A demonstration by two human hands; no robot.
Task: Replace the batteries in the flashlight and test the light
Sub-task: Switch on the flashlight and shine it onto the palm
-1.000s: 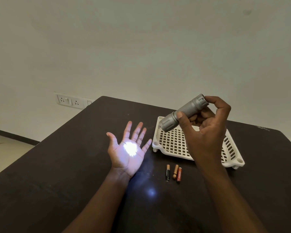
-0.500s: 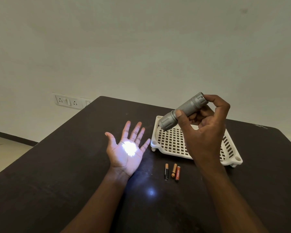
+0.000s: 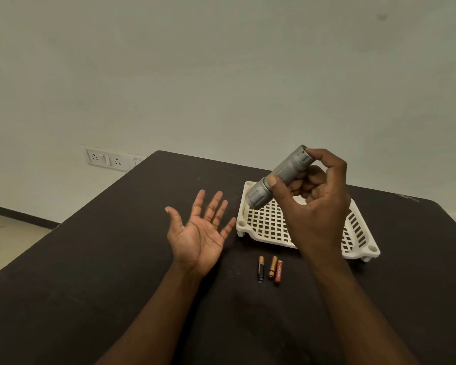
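Three batteries [image 3: 270, 268] on table | right hand [image 3: 313, 206] grips flashlight [image 3: 279, 177]

Counted on the dark bench: one flashlight, three batteries, one tray, two hands.

One grey flashlight [image 3: 281, 176] at right of centre, held in one of the two hands, the right hand [image 3: 313, 206]; the left hand [image 3: 199, 233] is near mid-frame. Three small batteries [image 3: 270, 268] lie below centre: one black-and-copper, one copper, one red. One white slotted tray [image 3: 263, 225] sits at right. One bench [image 3: 90, 259]. One wall socket panel [image 3: 107, 160] at mid-left.
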